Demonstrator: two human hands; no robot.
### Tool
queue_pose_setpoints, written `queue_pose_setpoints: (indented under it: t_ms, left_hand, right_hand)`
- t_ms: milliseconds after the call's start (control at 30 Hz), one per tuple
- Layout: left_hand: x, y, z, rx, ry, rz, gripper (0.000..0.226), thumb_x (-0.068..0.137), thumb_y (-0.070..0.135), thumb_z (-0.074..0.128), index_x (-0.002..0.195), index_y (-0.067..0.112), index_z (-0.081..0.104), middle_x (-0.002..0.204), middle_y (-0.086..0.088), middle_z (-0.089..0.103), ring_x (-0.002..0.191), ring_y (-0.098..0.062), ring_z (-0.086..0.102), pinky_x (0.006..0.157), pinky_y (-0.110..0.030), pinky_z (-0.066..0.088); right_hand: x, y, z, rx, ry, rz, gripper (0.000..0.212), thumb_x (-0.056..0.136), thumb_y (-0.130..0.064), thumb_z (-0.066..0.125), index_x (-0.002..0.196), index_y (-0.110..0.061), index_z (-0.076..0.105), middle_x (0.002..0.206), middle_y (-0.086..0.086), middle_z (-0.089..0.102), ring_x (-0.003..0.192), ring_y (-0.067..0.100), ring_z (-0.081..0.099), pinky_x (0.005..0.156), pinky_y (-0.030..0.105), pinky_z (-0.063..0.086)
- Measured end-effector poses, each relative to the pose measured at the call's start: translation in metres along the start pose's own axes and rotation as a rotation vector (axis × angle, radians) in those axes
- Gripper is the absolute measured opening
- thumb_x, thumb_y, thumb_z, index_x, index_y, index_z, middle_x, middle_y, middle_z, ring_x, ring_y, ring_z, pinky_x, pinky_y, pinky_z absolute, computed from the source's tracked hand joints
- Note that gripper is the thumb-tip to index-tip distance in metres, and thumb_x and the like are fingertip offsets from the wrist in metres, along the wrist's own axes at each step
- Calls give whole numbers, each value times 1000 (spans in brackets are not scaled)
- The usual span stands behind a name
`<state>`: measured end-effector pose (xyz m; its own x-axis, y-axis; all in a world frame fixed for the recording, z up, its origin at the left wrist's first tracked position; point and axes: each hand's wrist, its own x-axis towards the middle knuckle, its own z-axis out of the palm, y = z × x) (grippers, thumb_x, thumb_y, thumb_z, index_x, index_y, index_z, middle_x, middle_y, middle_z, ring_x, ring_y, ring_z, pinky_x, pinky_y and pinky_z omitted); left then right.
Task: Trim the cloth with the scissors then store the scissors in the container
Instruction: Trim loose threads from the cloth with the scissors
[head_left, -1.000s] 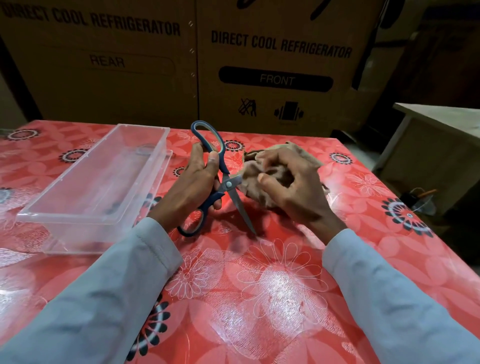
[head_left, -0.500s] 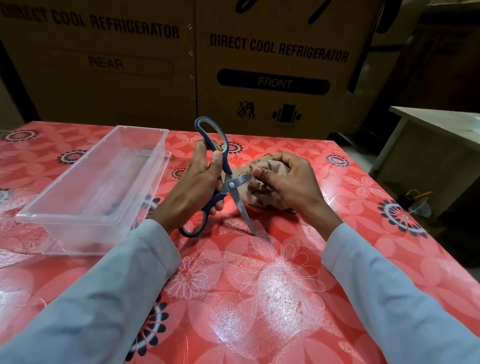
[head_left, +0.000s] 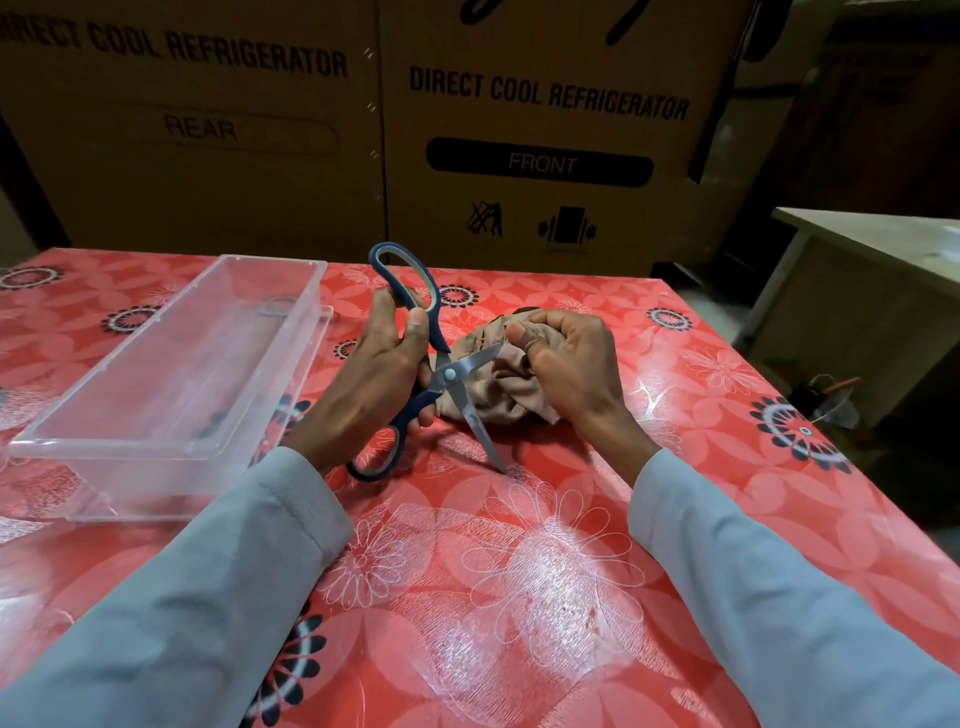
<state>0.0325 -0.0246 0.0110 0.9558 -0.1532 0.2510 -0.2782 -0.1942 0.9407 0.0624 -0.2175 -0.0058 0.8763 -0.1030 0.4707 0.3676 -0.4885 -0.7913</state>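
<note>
Left hand (head_left: 382, 374) grips scissors (head_left: 441, 371) by handles, blades apart. Right hand (head_left: 574, 364) pinches bunched cloth (head_left: 491, 389), upper blade touching it. Container (head_left: 171, 374) just left of scissors, on table (head_left: 519, 597).

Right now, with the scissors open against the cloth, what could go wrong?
The upper blade of the scissors points at the right hand pinching the bunched cloth; closing could nick a fingertip. The lower tip rests near the tablecloth and could snag it. The left hand holds the handles loosely, so they might slip.
</note>
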Motion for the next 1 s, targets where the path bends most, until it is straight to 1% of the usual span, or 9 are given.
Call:
queue_pose_setpoints:
  t_ms: [133, 233, 400, 600, 667, 733, 833, 900, 1000]
  left_hand:
    - [1, -2, 1, 18, 10, -6, 18, 106, 35, 29, 119, 23, 33, 76, -17, 50, 45, -20, 50, 37, -24, 44]
    - [3, -3, -2, 29, 12, -25, 18, 105, 37, 29, 117, 25, 34, 73, -15, 50, 51, -27, 50, 39, -28, 46]
    - [1, -1, 3, 8, -38, -55, 17, 105, 39, 30, 113, 25, 34, 69, -12, 52, 45, -27, 53, 43, -33, 46]
    - [2, -3, 4, -11, -20, -86, 23, 105, 37, 30, 120, 21, 34, 65, -8, 53, 46, -24, 53, 41, -30, 47]
    - [2, -3, 4, -8, -16, -78, 22, 105, 38, 30, 119, 21, 34, 65, -8, 54, 48, -27, 53, 44, -32, 47]
    - [2, -3, 4, 1, -13, -61, 21, 105, 38, 30, 117, 21, 34, 65, -9, 54, 50, -30, 54, 45, -33, 47]
    - [1, -3, 4, 11, -1, -42, 20, 105, 37, 30, 114, 19, 34, 65, -10, 54, 48, -30, 54, 44, -33, 47]
    - [1, -3, 3, -1, -3, -36, 19, 105, 37, 31, 113, 20, 35, 65, -10, 53, 46, -29, 53, 41, -32, 47]
    - [1, -4, 2, -21, -17, -28, 19, 105, 37, 32, 116, 22, 35, 63, -7, 53, 47, -30, 54, 44, -34, 47]
  right_hand:
    - [-1, -2, 8, -136, 78, -86, 35, 94, -27, 65, 69, -3, 70, 64, 6, 70, 59, 27, 65, 55, 40, 53]
    - [1, 1, 8, -276, 118, -96, 39, 98, -17, 59, 60, -15, 52, 48, -6, 46, 44, 10, 40, 45, 23, 29]
    - [10, 22, -28, -375, 240, 93, 25, 97, -23, 59, 93, -5, 75, 87, 16, 75, 75, 31, 62, 64, 28, 35]
    - [9, 10, -36, -161, 436, -64, 24, 99, -33, 61, 99, -10, 70, 85, -6, 67, 77, 10, 62, 61, 17, 41]
    - [3, 3, -31, -107, 396, -144, 23, 100, -33, 59, 96, -14, 70, 81, -10, 65, 70, 1, 58, 62, 14, 43]
    - [-3, 0, -22, -61, 222, -155, 29, 102, -38, 54, 84, -20, 68, 73, -13, 63, 67, 0, 58, 62, 22, 45]
    - [-9, 2, -9, -86, -108, -106, 40, 92, -60, 54, 94, -26, 74, 91, -15, 68, 94, 12, 65, 82, 34, 51]
    - [-7, 6, -6, -122, -167, -94, 43, 82, -68, 60, 98, -31, 74, 102, -11, 70, 104, 14, 64, 92, 40, 53]
    - [-2, 6, -8, -65, -147, -63, 35, 81, -57, 72, 91, -23, 74, 94, -3, 72, 93, 18, 69, 85, 49, 56]
